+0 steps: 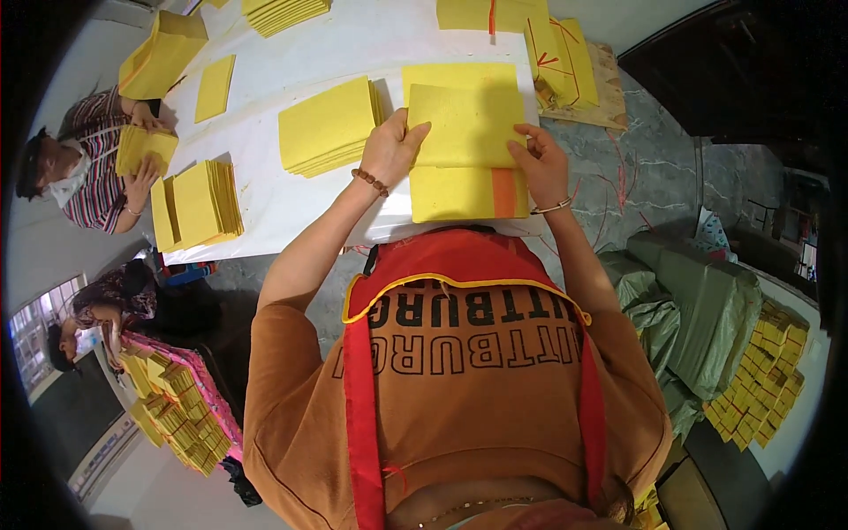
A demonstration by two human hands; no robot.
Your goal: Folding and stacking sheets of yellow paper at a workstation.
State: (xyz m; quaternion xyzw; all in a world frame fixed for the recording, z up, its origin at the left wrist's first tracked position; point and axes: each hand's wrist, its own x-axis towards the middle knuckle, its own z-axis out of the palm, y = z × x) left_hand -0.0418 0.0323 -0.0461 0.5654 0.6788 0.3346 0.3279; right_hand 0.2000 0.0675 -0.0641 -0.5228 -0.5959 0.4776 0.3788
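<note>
A yellow paper sheet or thin stack [466, 124] lies between my hands at the table's near right part. My left hand [389, 152] grips its left edge, thumb on top. My right hand [541, 163] holds the right edge between thumb and fingers; how many sheets are in the grip I cannot tell. Beneath, toward me, another yellow paper piece [450, 196] shows, with an orange band [503, 193] near its right end. More yellow paper [459, 73] sticks out beyond the far edge. Left of my left hand stands a leaning stack of yellow paper [325, 128].
The white table [256, 106] carries further yellow stacks [199, 208]. Across its left end, a person in a striped top [93, 159] handles yellow paper. Tied yellow bundles [561, 62] sit off the right edge. Green wrapped bales [689, 300] stand on the right; another person [110, 300] is at lower left.
</note>
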